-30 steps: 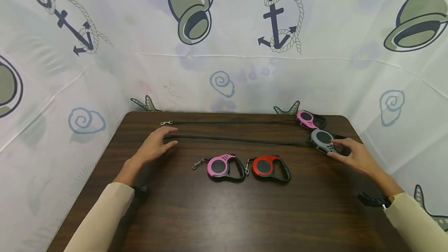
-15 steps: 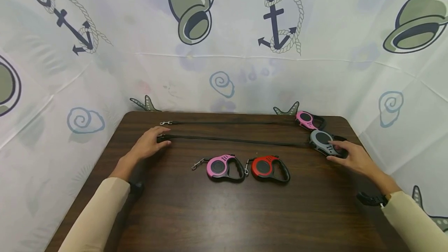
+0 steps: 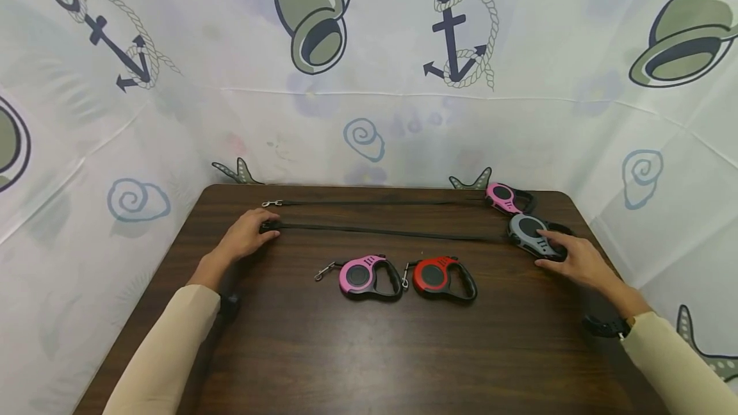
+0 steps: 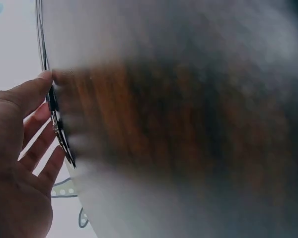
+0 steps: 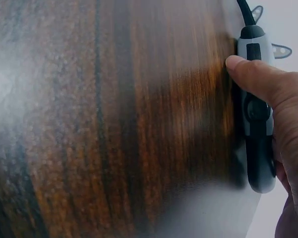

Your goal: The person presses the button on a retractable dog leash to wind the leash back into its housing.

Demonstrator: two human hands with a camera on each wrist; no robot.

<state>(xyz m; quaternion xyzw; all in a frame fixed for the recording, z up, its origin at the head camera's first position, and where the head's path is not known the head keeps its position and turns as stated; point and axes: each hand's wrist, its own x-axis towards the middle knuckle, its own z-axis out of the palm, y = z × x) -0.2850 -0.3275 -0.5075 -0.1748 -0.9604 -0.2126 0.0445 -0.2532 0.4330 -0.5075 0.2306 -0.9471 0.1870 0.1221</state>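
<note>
A grey retractable dog leash (image 3: 523,228) lies at the right of the table, its black strap (image 3: 380,231) drawn out straight to the left. My right hand (image 3: 579,262) grips its casing, the thumb (image 5: 251,69) along the near side in the right wrist view. At the strap's far left end, my left hand (image 3: 245,235) pinches the strap beside its metal clip (image 4: 57,126), fingers behind it. Behind the grey casing sits a pink leash (image 3: 500,195), its strap also stretched left to a silver clip (image 3: 272,203).
Nearer the middle lie a second pink leash (image 3: 358,276) and a red leash (image 3: 432,276), both wound in with short clips at their left. The dark wooden table (image 3: 369,351) is bordered by a patterned white cloth (image 3: 369,50) at the back and sides.
My left hand has shifted left along the strap to its clip end and closed in on it. My right hand stays at the grey leash, its fingers slightly lower and closer round the casing.
</note>
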